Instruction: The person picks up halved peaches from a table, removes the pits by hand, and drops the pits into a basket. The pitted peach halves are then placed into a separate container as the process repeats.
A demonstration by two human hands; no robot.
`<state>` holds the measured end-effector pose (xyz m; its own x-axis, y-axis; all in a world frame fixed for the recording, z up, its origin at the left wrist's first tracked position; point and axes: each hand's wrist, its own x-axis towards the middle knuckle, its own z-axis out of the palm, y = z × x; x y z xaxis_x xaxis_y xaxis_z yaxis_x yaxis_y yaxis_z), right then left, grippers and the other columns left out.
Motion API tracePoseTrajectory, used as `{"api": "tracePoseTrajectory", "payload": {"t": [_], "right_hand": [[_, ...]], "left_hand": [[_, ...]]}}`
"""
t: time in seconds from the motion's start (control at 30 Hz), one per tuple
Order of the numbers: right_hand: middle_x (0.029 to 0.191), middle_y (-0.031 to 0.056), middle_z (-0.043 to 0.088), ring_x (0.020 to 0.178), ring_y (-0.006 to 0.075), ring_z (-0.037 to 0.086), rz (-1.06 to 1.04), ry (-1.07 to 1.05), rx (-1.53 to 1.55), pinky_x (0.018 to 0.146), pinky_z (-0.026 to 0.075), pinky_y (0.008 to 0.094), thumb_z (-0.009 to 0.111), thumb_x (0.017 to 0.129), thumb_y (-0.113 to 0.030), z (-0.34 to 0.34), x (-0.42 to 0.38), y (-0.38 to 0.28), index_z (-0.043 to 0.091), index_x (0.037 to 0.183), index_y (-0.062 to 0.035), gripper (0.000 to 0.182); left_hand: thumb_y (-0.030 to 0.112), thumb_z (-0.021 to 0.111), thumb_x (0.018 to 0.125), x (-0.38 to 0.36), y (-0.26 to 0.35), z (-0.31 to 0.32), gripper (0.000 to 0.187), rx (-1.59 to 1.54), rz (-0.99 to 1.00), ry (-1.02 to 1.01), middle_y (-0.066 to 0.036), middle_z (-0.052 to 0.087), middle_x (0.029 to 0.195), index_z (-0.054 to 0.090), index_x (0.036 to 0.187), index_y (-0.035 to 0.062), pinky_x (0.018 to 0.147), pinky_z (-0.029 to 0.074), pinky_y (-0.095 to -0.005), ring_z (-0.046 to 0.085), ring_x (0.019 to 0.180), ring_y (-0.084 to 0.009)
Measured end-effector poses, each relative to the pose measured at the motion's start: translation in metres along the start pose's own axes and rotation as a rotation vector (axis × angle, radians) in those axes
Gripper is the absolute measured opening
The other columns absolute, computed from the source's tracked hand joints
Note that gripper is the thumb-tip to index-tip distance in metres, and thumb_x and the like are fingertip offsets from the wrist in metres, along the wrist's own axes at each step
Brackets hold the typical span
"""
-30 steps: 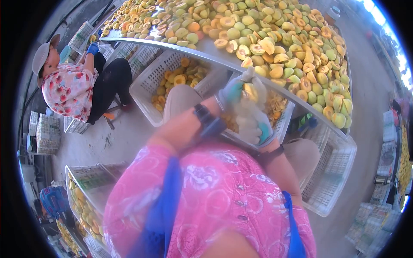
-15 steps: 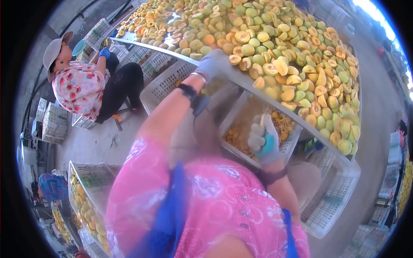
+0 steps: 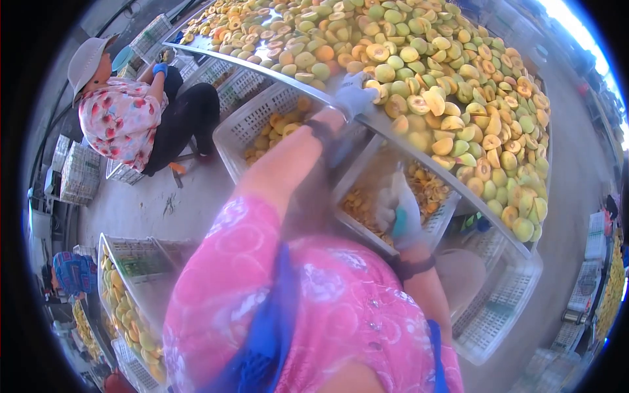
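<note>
Where the far left is reached, at nine o'clock from the middle of the view, white crates (image 3: 82, 173) are seen stacked on the ground. At ten o'clock a seated co-worker (image 3: 121, 118) is seen, dressed in a pale hat, a floral top and blue gloves. At eight o'clock a fruit-filled crate (image 3: 134, 321) is cut off by the lower part of the view. At eleven o'clock another crate (image 3: 246, 128), partly filled with yellow fruit, is tucked beside the table's metal edge (image 3: 304, 86). Six o'clock is filled by a pink patterned shirt (image 3: 327, 308), crossed by blue straps.

Near one o'clock the gloved left hand (image 3: 354, 95) is stretched over the metal edge, its fingers bent at the border of the pile; whether any fruit is pinched cannot be told. The halved fruit (image 3: 458, 98) is heaped on the table, chiefly around one and two o'clock, with many cut faces turned up. At three o'clock the gloved right hand (image 3: 396, 206) is held over a crate (image 3: 440, 219) in which small orange pieces are gathered. Its fingers are curled, but they are blurred, and what is gripped cannot be told. At four o'clock a white slatted crate (image 3: 501, 311) is placed near the table's corner.
</note>
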<state>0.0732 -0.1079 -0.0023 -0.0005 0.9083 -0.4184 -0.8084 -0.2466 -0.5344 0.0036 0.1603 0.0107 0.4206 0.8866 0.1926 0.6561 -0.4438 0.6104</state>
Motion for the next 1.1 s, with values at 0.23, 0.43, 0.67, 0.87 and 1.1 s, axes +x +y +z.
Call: {"api": "tracePoseTrajectory", "payload": {"t": [0.23, 0.43, 0.67, 0.87, 1.1], "right_hand": [[0.062, -0.0065, 0.043, 0.042, 0.0036, 0.035, -0.422, 0.220, -0.487, 0.036, 0.029, 0.0195, 0.045, 0.097, -0.033, 0.001, 0.003, 0.001, 0.053, 0.098, -0.0134, 0.021], [0.060, -0.0071, 0.044, 0.044, 0.0033, 0.037, -0.512, 0.138, -0.697, 0.038, 0.030, 0.0203, 0.045, 0.097, -0.034, -0.010, -0.008, -0.014, 0.055, 0.103, -0.0128, 0.024], [0.079, 0.0030, 0.051, 0.066, 0.0111, 0.045, -0.460, 0.274, -0.610, 0.058, 0.036, 0.0246, 0.047, 0.095, -0.027, 0.004, -0.016, -0.016, 0.054, 0.112, -0.0048, 0.029], [0.111, 0.0270, 0.056, 0.098, 0.0393, 0.055, -0.770, 0.163, -1.941, 0.083, 0.046, 0.0413, 0.053, 0.079, -0.008, -0.042, -0.007, -0.002, 0.044, 0.126, 0.0077, 0.051], [0.057, 0.0018, 0.048, 0.036, 0.0119, 0.040, -0.471, 0.125, -0.843, 0.032, 0.032, 0.0265, 0.038, 0.097, -0.042, -0.030, -0.006, 0.003, 0.051, 0.111, -0.0095, 0.038]], "left_hand": [[0.012, 0.062, 0.078, -0.076, 0.023, 0.049, 0.033, -1.724, -0.067, -0.375, -0.010, 0.059, 0.104, 0.055, 0.109, 0.0030, 0.081, 0.051, -0.0313, 0.060, 0.092, -0.0204], [0.004, 0.064, 0.081, -0.131, 0.050, 0.046, 0.039, -1.307, 0.127, -0.336, -0.011, 0.061, 0.102, 0.051, 0.118, 0.0029, 0.077, 0.053, -0.0336, 0.061, 0.090, -0.0203], [0.016, 0.045, 0.097, -0.139, 0.054, 0.049, 0.034, -1.604, 0.048, -0.502, -0.012, 0.057, 0.110, 0.046, 0.125, -0.0025, 0.086, 0.048, -0.0310, 0.057, 0.096, -0.0191], [0.020, 0.044, 0.098, -0.140, 0.017, 0.095, 0.024, -1.236, 0.237, -0.295, -0.004, 0.058, 0.100, 0.052, 0.114, 0.0042, 0.078, 0.048, -0.0245, 0.055, 0.087, -0.0115], [0.019, 0.044, 0.094, -0.140, 0.038, 0.086, 0.022, -1.181, 0.235, -0.214, -0.004, 0.061, 0.086, 0.059, 0.097, 0.0022, 0.069, 0.047, -0.0261, 0.056, 0.077, -0.0127]]}}
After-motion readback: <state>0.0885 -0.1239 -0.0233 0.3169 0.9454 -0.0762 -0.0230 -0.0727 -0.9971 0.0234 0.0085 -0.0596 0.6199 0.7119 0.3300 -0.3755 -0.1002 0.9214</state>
